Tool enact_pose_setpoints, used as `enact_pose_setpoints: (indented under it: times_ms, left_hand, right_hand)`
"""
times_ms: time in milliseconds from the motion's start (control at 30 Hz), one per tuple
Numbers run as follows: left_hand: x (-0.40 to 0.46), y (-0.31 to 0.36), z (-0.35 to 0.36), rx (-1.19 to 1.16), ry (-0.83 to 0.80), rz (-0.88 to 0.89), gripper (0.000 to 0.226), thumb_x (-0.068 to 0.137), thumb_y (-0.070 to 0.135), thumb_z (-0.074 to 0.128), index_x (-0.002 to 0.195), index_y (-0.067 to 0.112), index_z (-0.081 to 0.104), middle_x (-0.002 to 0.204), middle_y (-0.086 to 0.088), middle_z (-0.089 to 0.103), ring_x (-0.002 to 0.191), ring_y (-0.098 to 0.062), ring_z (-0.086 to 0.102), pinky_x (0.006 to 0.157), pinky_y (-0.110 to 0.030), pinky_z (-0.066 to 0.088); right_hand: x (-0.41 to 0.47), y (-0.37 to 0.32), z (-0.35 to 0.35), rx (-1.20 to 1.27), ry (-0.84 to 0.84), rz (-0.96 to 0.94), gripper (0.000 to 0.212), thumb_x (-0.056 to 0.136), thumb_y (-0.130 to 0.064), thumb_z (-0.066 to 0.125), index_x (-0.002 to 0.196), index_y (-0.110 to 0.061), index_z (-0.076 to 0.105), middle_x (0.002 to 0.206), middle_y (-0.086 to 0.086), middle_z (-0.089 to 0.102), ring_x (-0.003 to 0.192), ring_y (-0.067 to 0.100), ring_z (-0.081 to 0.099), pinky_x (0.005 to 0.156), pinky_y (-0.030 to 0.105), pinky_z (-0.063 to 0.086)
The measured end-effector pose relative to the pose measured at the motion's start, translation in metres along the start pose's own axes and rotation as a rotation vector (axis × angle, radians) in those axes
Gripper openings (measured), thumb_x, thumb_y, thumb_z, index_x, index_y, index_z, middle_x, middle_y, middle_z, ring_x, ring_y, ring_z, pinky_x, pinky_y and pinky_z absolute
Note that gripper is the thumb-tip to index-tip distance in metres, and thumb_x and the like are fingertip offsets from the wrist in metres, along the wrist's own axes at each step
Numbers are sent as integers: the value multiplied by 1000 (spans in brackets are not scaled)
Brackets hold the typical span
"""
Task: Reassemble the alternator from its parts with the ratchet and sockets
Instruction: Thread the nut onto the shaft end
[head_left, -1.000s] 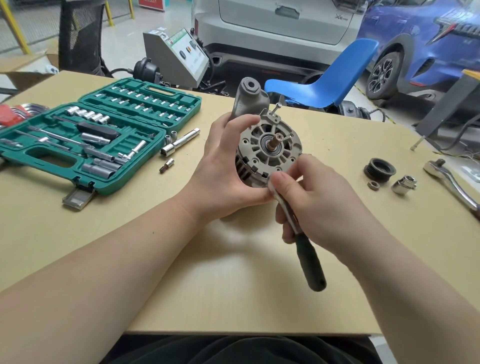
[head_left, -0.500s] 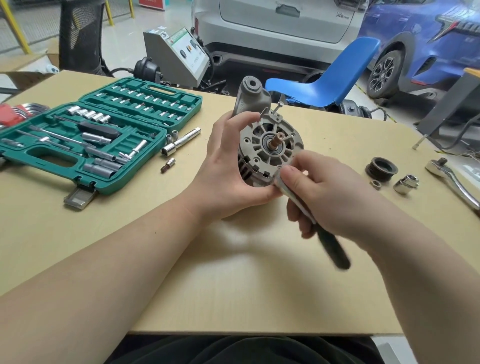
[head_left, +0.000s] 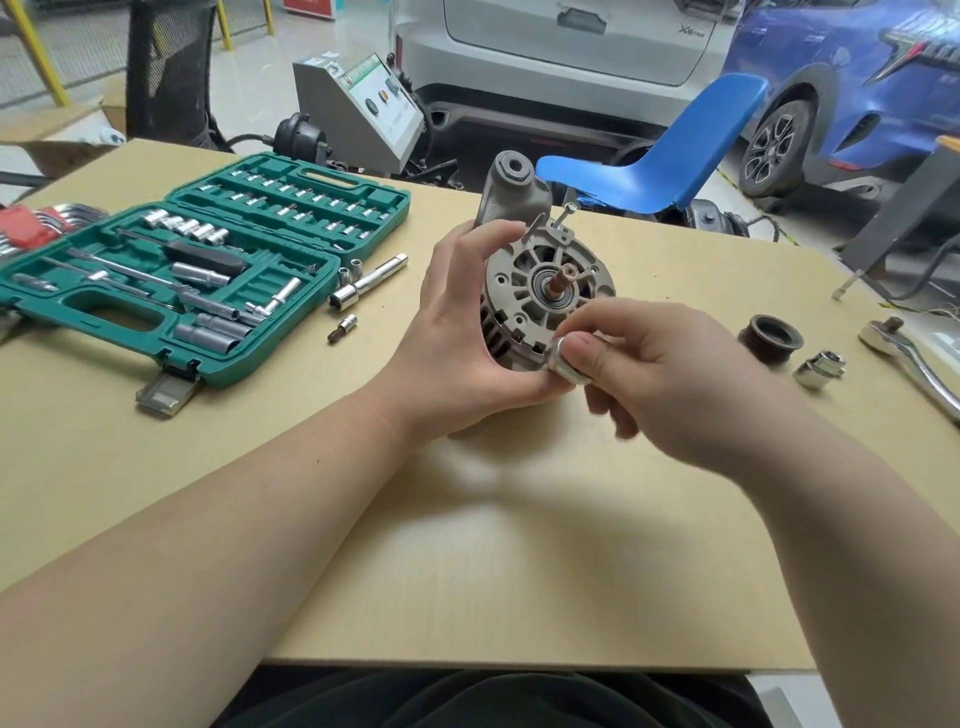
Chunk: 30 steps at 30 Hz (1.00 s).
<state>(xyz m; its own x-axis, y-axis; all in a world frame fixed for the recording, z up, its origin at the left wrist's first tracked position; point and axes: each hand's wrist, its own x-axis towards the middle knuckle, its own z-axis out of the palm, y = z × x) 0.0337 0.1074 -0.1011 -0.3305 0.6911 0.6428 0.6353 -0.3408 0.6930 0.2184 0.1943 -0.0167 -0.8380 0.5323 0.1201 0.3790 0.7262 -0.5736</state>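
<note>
Left hand (head_left: 457, 332): I am gripping the alternator (head_left: 540, 291) from its nine o'clock side, fingers curled over the rim, holding it up over the table (head_left: 467, 571).
Right hand (head_left: 660, 379): I am pinching the ratchet head (head_left: 563, 361) against the housing at five o'clock.
Shaft (head_left: 563, 278): pointing toward me, at eleven o'clock from my right thumb.
Pulley (head_left: 770, 338): lying at three o'clock beside a loose socket (head_left: 821, 370).

Garage vibe: light wooden table (head_left: 467, 545), blue plastic chair (head_left: 670, 171) right behind it, white car (head_left: 571, 47) and blue car (head_left: 857, 83) parked beyond the chair on pale concrete floor (head_left: 260, 104).
</note>
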Motion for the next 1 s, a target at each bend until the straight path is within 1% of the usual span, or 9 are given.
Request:
enact_pose_setpoints:
  times_ms: [100, 200, 300, 400, 500, 633, 767, 900, 1000]
  left_hand:
    - [0, -2, -2, 10, 7, 4, 104, 72, 38, 100, 151, 37, 33, 151, -7, 39, 143, -24, 49, 118, -46, 48]
    - [1, -2, -3, 9, 9, 19, 99, 72, 31, 102, 148, 35, 37, 148, -8, 41, 138, -21, 54, 115, -40, 50]
    - [1, 1, -3, 8, 9, 8, 98, 70, 28, 103, 143, 36, 39, 146, -8, 42, 136, -22, 56, 114, -42, 52]
    - [2, 2, -5, -29, -5, -19, 101, 67, 24, 103, 143, 41, 38, 146, -9, 45, 137, -27, 57, 114, -47, 52]
    - [1, 2, -3, -17, -10, -15, 104, 70, 25, 103, 149, 33, 35, 149, -10, 43, 141, -30, 53, 116, -48, 50]
    - [0, 2, -1, 33, -6, 0, 107, 71, 35, 103, 153, 34, 33, 153, -8, 36, 144, -17, 46, 120, -37, 46]
    - [0, 1, -4, -17, -16, 8, 106, 71, 32, 103, 151, 35, 33, 152, -11, 39, 142, -23, 51, 120, -37, 47]
    - [1, 3, -3, 2, -10, 7, 103, 71, 28, 103, 148, 34, 35, 149, -10, 41, 138, -17, 53, 115, -26, 47]
    - [0, 2, -6, 8, -20, 10, 100, 73, 29, 101, 149, 34, 36, 153, -10, 39, 141, -16, 52, 116, -29, 48]
  right_hand:
    - [-8, -5, 19, 36, 41, 76, 22, 106, -41, 45, 90, -28, 53, 65, -2, 70, 43, 16, 65, 44, 28, 49]
    - [-4, -4, 15, 41, 32, 61, 19, 104, -41, 50, 91, -29, 57, 65, -2, 69, 45, 17, 62, 45, 32, 50]
    - [7, -1, -7, -47, -58, -33, 12, 100, -39, 58, 97, -42, 69, 75, -11, 70, 61, 6, 61, 61, 30, 52]
    - [10, -3, -14, -111, -59, -89, 16, 99, -34, 63, 103, -46, 73, 90, -21, 72, 87, 6, 65, 80, 35, 54]
    - [5, -3, -3, -123, 30, -10, 16, 101, -38, 55, 96, -36, 69, 83, -9, 71, 76, 12, 64, 71, 37, 54]
    - [-6, -5, 17, -16, 157, 110, 29, 105, -41, 47, 85, -22, 58, 70, 3, 67, 59, 23, 64, 61, 46, 57]
    - [-7, -10, 17, 4, 170, 63, 28, 102, -45, 53, 87, -23, 60, 68, 3, 65, 59, 21, 60, 58, 42, 54]
    - [-8, -7, 16, 21, 155, 58, 24, 100, -49, 54, 90, -29, 63, 68, -1, 67, 57, 15, 61, 59, 42, 55]
    - [-17, -7, 20, 36, 193, 41, 24, 93, -58, 58, 98, -35, 61, 73, -6, 68, 62, 11, 65, 62, 36, 55]
